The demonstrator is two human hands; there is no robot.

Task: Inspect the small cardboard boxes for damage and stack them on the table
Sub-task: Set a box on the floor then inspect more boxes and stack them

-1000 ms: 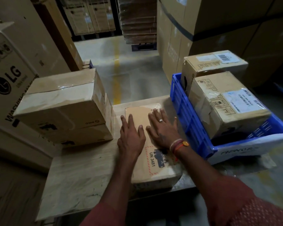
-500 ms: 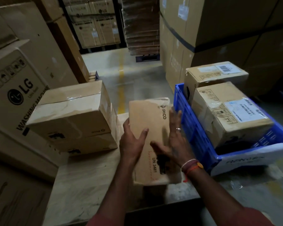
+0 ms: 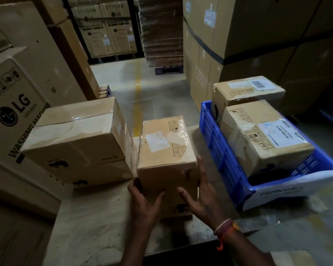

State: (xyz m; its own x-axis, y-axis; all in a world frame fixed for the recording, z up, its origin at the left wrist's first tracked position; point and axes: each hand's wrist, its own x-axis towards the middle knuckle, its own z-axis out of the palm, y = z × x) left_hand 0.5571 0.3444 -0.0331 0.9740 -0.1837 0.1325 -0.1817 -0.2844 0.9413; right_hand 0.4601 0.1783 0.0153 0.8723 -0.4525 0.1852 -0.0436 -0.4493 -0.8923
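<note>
A small cardboard box [image 3: 161,150] with a white label and clear tape on top stands on end at the middle of the pale table [image 3: 90,227]. My left hand [image 3: 144,204] grips its lower left edge, thumb on the near face. My right hand [image 3: 202,200] holds the lower right edge, fingers up the right side and thumb on the near face. Just left of it, two taped boxes [image 3: 75,135] are stacked on the table. Two more boxes [image 3: 265,135] sit in a blue crate [image 3: 219,156] to the right.
A large LG washing machine carton [image 3: 13,112] stands close on the left. Tall cartons [image 3: 258,45] rise behind the crate. An aisle with a yellow floor line [image 3: 137,93] runs away beyond the table.
The box lay flat under both palms, was lifted and turned, and now stands on end with its labelled face up. Both hands moved down to its lower edges.
</note>
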